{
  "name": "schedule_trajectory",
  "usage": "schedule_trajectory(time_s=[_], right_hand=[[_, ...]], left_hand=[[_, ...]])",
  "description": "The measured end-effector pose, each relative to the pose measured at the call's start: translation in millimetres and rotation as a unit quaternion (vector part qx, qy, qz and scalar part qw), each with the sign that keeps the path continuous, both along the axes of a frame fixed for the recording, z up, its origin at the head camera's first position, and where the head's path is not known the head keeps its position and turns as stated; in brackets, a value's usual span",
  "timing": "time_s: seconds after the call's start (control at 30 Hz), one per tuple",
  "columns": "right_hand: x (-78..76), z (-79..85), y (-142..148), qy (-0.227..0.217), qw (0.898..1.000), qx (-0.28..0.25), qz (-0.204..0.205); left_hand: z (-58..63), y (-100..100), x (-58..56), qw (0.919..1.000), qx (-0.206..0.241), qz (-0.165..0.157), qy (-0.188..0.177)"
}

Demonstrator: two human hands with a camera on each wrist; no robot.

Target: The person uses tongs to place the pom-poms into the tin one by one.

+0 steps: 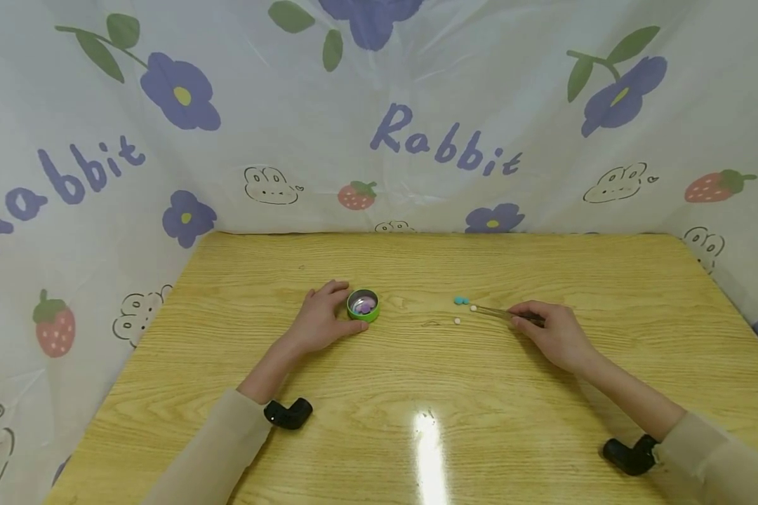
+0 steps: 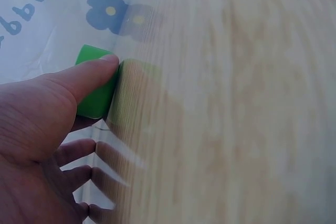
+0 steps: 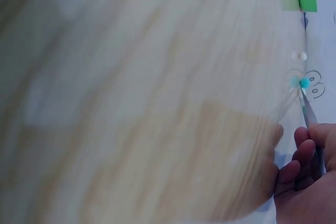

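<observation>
Working tweezers (image 3: 309, 113) at a white bead (image 1: 474, 308) short of the desk (image 1: 366, 400)'s far edge, right hand (image 1: 559, 337) pinching them, left hand (image 1: 316, 319) gripping green tin (image 2: 98, 102) nearer left edge; next, I'd judge, wants light squeeze.

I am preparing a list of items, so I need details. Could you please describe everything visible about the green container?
The green container is small and round, with a low, smooth, bright green wall and a shiny, greyish inside. I cannot tell whether it is metal or plastic. It stands upright, open at the top, on the wooden table. Purple and pinkish contents show inside. The left hand curves around it, thumb against its side.
</observation>
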State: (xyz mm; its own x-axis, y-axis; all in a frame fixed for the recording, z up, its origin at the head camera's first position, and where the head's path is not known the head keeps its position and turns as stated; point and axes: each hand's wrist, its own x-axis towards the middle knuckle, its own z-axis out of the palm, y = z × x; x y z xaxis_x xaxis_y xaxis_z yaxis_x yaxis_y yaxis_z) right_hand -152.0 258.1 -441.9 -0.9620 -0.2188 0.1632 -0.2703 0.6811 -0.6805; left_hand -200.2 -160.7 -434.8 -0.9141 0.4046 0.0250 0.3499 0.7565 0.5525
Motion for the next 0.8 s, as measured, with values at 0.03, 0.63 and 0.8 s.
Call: schedule_trajectory(time_s=[0.03, 0.63, 0.8], right_hand=[[-0.2, -0.5, -0.1, 0.002, 1.0, 0.002, 0.0], [-0.5, -6.8, -0.8, 0.039, 0.999, -0.002, 0.005], [-0.7, -6.2, -0.9, 0.044, 0.999, -0.001, 0.005]], left_hand=[[-0.1, 0.0, -0.1, 1.0, 0.001, 0.0, 0.0], [-2.0, -0.3, -0.9, 1.0, 0.002, 0.001, 0.001], [-1.9, -0.3, -1.0, 1.0, 0.005, 0.002, -0.001]])
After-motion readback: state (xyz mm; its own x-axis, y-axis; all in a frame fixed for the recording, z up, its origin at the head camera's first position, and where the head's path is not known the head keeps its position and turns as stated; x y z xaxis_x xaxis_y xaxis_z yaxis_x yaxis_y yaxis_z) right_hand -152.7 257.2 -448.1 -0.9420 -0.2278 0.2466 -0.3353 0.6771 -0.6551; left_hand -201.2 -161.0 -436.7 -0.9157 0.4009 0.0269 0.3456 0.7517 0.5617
